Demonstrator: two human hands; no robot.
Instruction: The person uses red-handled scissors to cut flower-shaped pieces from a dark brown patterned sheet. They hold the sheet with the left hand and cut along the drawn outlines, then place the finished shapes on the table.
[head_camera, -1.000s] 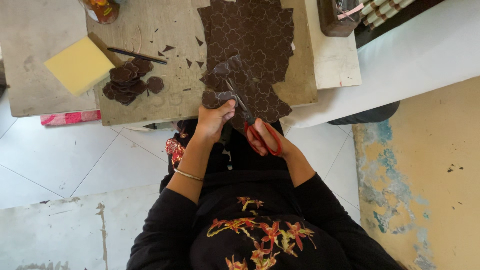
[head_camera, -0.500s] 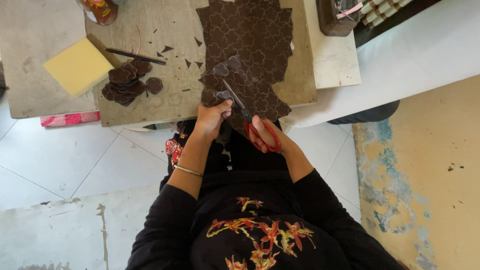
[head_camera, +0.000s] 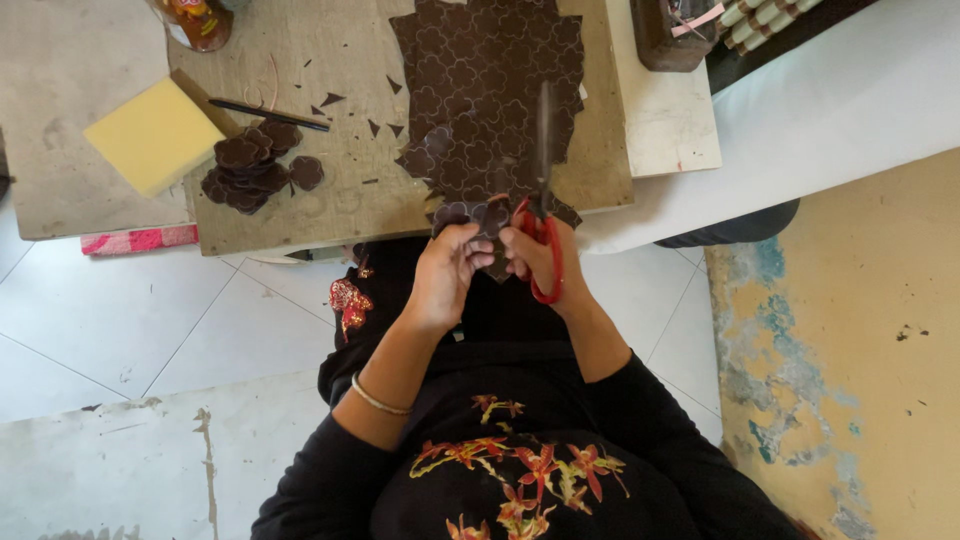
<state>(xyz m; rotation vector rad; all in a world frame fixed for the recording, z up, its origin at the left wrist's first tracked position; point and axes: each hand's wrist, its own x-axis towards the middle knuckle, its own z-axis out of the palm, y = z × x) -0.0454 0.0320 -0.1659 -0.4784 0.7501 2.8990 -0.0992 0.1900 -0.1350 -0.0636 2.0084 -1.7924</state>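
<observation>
Since the earlier frame the scissors (head_camera: 541, 215) have swung upright, blades pointing up the brown patterned sheet (head_camera: 490, 90). On the desk (head_camera: 330, 215), left, a pile of cut pieces (head_camera: 250, 165) lies finished. The left hand (head_camera: 445, 275) pinches the sheet's near edge; the right hand (head_camera: 535, 258) grips the red handles. Most of the sheet looks uncut.

A jar (head_camera: 195, 20) with a colourful red, orange and yellow label stands at the desk's (head_camera: 60, 120) top edge, toward eleven o'clock, cut off by the frame. At one o'clock sits a dark boxy container (head_camera: 672, 35) with a pink strip across it. No signs or screens show.
</observation>
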